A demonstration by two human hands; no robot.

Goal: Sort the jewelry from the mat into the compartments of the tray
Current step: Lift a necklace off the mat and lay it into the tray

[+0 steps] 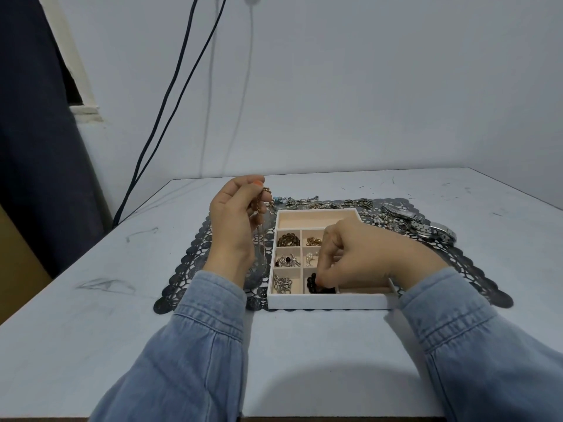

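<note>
A pale, scuffed table (91, 300) carries a dark lace-edged mat (190, 260) lying flat near its middle.

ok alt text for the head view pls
A person's right hand pinches black beads in a near compartment of a white tray on a dark lace mat, while the left hand holds up a gold chain.

Left hand (233, 222), right hand (350, 251): curled pinches.
</note>
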